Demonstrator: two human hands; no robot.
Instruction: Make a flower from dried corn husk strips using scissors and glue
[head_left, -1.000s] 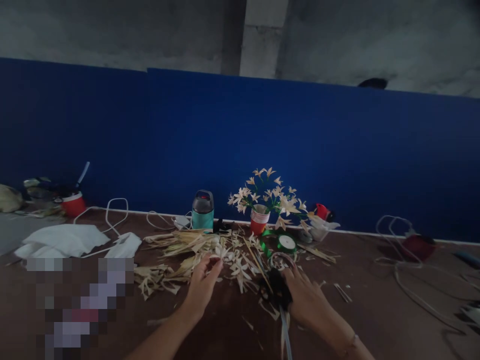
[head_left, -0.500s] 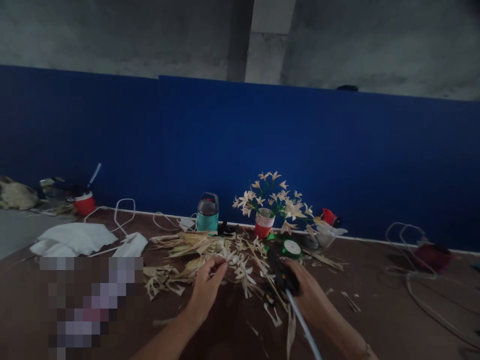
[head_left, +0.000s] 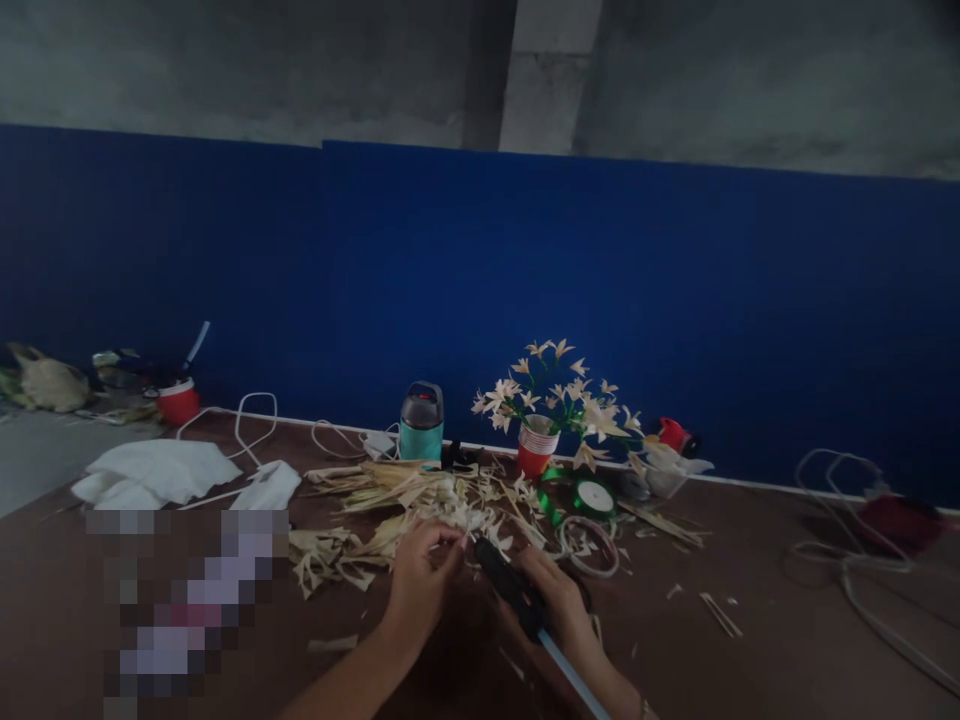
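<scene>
My right hand (head_left: 559, 605) grips a black glue gun (head_left: 510, 588) with a pale glue stick poking out behind it. Its nozzle points up-left toward my left hand (head_left: 420, 585). The left hand's fingers pinch a small pale leaf piece (head_left: 459, 532) at the edge of a heap of dried leaf strips and cut flowers (head_left: 420, 500). Both hands sit close together on the brown table (head_left: 750, 640).
A red paper cup holding handmade pale flowers (head_left: 555, 395) stands behind, with a teal jar (head_left: 421, 424), a green ribbon roll (head_left: 594, 496) and a wire ring (head_left: 589, 545). White cloths (head_left: 157, 472) lie left; cables (head_left: 847, 560) lie right. A blue wall panel (head_left: 675, 300) backs the table.
My right hand picked up the glue gun and swung it left, bringing the nozzle close to my left hand. The left hand stayed pinched at the leaf heap.
</scene>
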